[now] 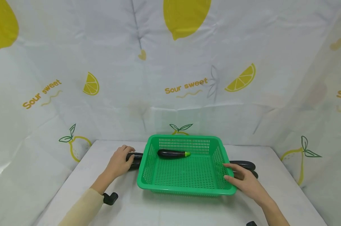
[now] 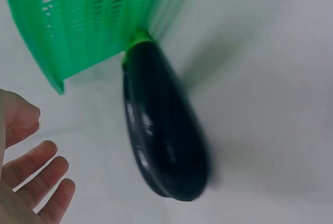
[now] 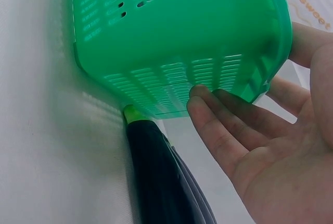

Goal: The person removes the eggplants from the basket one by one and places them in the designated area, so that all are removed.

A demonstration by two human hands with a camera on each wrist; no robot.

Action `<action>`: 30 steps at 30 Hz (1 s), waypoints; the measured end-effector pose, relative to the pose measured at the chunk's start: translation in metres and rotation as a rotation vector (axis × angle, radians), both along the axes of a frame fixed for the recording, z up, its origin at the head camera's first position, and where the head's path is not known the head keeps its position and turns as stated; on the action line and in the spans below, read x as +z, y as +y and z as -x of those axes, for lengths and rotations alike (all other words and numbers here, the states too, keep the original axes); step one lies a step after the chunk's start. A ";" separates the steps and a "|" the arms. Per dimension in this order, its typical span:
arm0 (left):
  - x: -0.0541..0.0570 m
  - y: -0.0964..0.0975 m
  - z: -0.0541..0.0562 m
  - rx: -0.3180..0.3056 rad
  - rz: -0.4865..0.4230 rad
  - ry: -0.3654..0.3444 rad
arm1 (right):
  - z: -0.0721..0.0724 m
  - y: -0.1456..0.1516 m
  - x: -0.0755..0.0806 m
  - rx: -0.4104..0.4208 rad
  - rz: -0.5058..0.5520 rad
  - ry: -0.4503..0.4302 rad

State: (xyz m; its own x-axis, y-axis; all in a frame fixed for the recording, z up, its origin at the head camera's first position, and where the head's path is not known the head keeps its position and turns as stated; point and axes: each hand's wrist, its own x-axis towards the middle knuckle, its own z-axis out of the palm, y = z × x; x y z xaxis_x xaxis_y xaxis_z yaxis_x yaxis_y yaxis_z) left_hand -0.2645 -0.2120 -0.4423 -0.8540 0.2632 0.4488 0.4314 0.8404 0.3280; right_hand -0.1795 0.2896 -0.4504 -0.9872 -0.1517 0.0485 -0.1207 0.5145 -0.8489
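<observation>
A green slotted plastic basket stands in the middle, with one dark purple eggplant lying near its back wall. My left hand is beside two eggplants at the basket's left; the left wrist view shows its fingers apart from the nearer eggplant, loosely bent and holding nothing. At the right side my right hand grips the basket's rim, thumb and forefinger over the edge, other fingers along the outer wall. Two more eggplants lie behind that hand, green stem end against the basket.
The white tabletop is enclosed by a white sheet printed with lemons at the back and sides. A short black object shows by the left wrist, and another black piece by the right forearm.
</observation>
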 end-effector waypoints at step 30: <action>0.084 0.094 0.015 -0.249 0.179 0.095 | 0.000 -0.002 0.003 -0.002 -0.005 0.009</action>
State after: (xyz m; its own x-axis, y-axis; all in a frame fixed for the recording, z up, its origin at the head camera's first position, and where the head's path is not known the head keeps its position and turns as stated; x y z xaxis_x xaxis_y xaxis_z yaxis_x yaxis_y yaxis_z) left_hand -0.2790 -0.1182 -0.3586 -0.7100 0.5407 0.4512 0.6527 0.7458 0.1334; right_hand -0.1790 0.2878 -0.4478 -0.9871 -0.1498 0.0562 -0.1269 0.5192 -0.8452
